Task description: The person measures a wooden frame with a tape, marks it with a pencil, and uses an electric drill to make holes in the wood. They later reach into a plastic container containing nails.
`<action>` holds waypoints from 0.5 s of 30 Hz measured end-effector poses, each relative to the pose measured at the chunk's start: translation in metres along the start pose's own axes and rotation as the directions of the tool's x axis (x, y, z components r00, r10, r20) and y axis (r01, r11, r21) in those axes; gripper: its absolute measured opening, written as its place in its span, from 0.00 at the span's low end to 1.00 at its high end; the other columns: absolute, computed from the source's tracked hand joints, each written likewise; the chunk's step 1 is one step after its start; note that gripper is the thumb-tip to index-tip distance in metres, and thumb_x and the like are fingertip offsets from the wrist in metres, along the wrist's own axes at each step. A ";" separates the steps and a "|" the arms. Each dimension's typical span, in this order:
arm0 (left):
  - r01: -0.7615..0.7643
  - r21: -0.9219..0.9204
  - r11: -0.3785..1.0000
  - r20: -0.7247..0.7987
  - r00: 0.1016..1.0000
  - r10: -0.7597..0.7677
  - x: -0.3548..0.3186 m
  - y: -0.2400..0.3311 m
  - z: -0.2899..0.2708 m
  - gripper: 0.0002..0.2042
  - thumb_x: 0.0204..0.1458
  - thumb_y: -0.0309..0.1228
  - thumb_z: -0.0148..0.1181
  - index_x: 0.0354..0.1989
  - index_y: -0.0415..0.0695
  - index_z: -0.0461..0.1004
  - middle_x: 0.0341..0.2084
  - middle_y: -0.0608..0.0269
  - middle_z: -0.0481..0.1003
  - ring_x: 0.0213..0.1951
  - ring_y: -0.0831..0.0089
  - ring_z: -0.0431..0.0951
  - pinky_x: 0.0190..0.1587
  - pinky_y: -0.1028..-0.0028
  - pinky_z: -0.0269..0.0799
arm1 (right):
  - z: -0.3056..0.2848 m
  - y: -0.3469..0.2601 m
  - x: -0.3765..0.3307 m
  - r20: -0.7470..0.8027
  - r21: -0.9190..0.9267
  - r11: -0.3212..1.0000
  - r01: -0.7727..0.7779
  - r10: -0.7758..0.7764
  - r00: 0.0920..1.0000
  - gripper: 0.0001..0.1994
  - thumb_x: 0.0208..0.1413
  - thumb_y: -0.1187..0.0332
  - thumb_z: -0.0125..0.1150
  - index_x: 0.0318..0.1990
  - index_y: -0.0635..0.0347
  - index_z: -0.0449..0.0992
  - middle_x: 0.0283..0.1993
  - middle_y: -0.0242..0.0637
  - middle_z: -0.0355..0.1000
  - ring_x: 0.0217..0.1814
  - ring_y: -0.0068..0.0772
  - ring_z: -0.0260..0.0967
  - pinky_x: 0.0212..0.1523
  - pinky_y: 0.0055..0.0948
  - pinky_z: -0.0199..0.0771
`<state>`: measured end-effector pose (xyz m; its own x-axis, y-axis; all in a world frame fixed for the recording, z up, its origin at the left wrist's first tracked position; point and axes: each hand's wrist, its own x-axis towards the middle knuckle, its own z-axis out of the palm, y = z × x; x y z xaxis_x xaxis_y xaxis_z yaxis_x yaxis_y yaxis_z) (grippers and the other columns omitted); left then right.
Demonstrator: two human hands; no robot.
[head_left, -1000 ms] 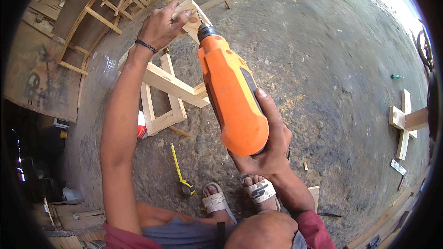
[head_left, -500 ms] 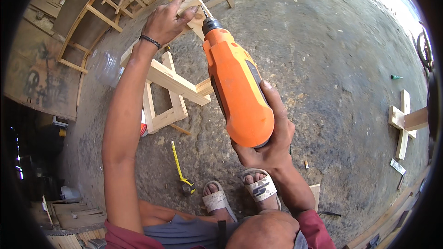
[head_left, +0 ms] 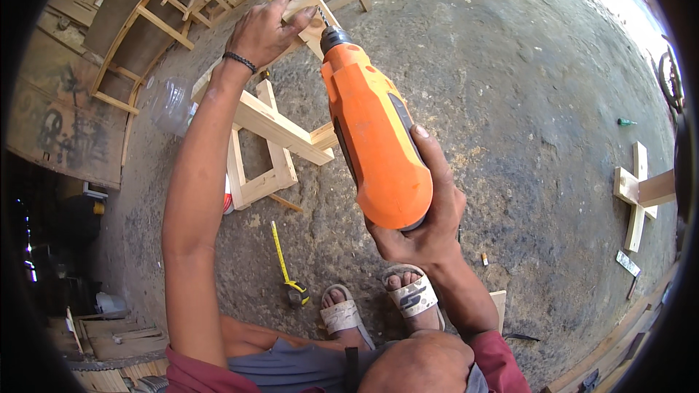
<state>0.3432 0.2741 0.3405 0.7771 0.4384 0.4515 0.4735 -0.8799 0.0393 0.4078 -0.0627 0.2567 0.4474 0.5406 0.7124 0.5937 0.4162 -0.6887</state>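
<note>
Over the wooden frame (head_left: 271,147), left hand (head_left: 268,29) clamps a wood piece (head_left: 312,18); right hand's (head_left: 429,222) grip wraps the orange drill (head_left: 375,145)

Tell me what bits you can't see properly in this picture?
- Head view: the drill bit's tip on the orange drill is hidden against the wooden piece.
- The left hand covers part of that piece.
- The wooden cross is cut off by the right rim.
- The small green thing is too small to tell.
</note>
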 end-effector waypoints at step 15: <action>-0.044 -0.061 0.997 0.001 0.999 0.044 -0.004 0.007 -0.007 0.28 0.52 0.51 0.65 0.45 0.34 0.75 0.33 0.42 0.81 0.38 0.51 0.85 0.40 0.61 0.79 | -0.013 -0.008 0.002 0.074 -0.021 0.993 -0.114 0.115 0.991 0.42 0.46 0.66 0.73 0.69 0.67 0.58 0.54 0.55 0.76 0.55 0.48 0.79 0.56 0.40 0.77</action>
<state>0.3405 0.2653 0.3449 0.7978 0.3993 0.4518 0.4125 -0.9079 0.0741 0.4127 -0.0742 0.2649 0.4620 0.6375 0.6166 0.5529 0.3365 -0.7622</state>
